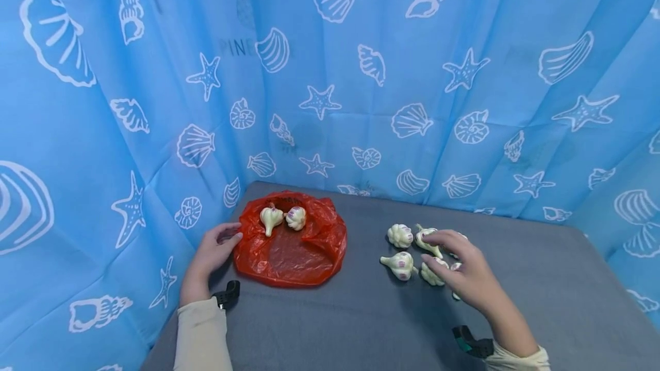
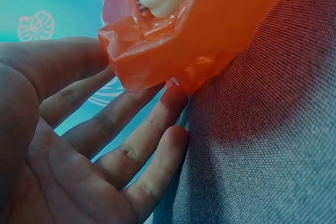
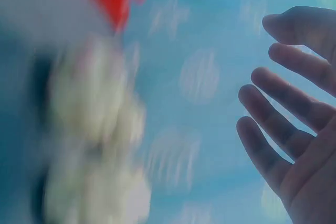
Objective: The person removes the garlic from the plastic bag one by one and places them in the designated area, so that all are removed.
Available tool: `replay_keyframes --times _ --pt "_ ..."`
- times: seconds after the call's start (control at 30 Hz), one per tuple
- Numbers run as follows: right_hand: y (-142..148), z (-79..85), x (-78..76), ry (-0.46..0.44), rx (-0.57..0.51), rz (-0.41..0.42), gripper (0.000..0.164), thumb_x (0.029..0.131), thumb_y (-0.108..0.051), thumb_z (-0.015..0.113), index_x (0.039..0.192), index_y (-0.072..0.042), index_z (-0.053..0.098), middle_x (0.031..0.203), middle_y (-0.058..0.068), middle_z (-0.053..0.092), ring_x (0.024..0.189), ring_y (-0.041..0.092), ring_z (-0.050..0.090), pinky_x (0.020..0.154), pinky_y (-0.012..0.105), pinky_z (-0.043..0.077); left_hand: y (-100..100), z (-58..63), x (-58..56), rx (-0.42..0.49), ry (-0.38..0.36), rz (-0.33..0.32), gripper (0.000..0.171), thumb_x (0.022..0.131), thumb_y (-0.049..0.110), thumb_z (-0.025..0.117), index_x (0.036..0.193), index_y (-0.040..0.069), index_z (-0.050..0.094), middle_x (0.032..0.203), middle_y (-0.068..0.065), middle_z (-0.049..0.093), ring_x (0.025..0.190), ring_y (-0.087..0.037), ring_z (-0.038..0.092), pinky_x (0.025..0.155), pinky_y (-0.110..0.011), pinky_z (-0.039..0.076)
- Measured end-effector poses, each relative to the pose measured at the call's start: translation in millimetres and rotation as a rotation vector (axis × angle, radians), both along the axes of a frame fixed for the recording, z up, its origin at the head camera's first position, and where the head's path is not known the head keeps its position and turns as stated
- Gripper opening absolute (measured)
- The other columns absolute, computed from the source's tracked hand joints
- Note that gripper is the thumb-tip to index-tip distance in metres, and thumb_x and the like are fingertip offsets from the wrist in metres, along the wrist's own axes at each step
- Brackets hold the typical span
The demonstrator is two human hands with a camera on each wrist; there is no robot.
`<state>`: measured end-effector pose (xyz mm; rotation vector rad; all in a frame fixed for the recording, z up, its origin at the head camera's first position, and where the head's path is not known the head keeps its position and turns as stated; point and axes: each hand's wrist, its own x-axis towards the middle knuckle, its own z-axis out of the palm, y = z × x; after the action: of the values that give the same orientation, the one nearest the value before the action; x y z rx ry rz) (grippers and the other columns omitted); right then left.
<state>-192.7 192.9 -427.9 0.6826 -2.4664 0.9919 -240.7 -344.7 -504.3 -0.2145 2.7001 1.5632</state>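
A red plastic bag [image 1: 289, 265] lies spread on the grey table at the left, its mouth facing up. Two garlic bulbs [image 1: 271, 219] rest inside it, side by side. My left hand [image 1: 213, 253] is at the bag's left edge, fingers loosely extended and touching the film in the left wrist view. On the right, several garlic bulbs [image 1: 399, 266] sit in a loose cluster. Above them hovers my right hand [image 1: 471, 273], fingers spread and nothing in them; it hides part of the cluster. The right wrist view shows the bulbs [image 3: 94, 98] blurred, apart from the fingers.
A blue curtain [image 1: 330, 67] with white shells and starfish hangs behind and along the left of the table. Grey table surface [image 1: 361, 314] lies between the bag and the garlic cluster. Dark wrist straps [image 1: 471, 343] are worn on both arms.
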Motion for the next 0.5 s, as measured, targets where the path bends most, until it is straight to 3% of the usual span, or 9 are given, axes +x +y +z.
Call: replay_keyframes --times 0.13,0.27,0.4,0.5 --pt "-60 6.8 -16.7 0.027 -0.068 0.194 0.033 0.093 -0.005 0.081 0.122 -0.018 0.074 0.122 0.002 0.072 0.114 0.015 0.067 0.092 0.023 0.058 1 -1.1 -1.2 -0.003 0.006 0.002 0.048 0.109 0.028 0.06 0.153 0.008 0.055 0.154 -0.023 0.055 0.143 -0.041 0.052 0.12 -0.059 0.044" --pt "-118 5.3 -36.9 -0.012 -0.119 0.332 0.026 0.095 -0.011 0.079 0.121 -0.018 0.075 0.121 0.001 0.073 0.11 0.018 0.068 0.09 0.035 0.061 2 -4.5 1.2 -0.001 0.008 -0.005 0.048 0.109 0.028 0.06 0.153 0.008 0.055 0.154 -0.023 0.055 0.142 -0.041 0.053 0.119 -0.059 0.045" --pt "-170 0.4 -55.8 -0.096 -0.135 0.398 0.023 0.097 -0.017 0.078 0.12 -0.017 0.074 0.121 0.001 0.072 0.108 0.014 0.067 0.09 0.033 0.061 1 -5.5 4.2 0.009 0.005 -0.001 0.049 0.109 0.029 0.06 0.153 0.009 0.055 0.156 -0.023 0.054 0.143 -0.041 0.052 0.12 -0.059 0.045" --pt "-204 -7.6 -73.6 -0.167 -0.123 0.386 0.024 0.098 -0.018 0.078 0.122 -0.016 0.074 0.122 0.002 0.072 0.111 0.019 0.067 0.091 0.036 0.06 -1 -3.2 5.4 0.013 0.012 0.001 0.049 0.109 0.029 0.06 0.153 0.008 0.054 0.157 -0.023 0.053 0.145 -0.042 0.051 0.121 -0.059 0.044"
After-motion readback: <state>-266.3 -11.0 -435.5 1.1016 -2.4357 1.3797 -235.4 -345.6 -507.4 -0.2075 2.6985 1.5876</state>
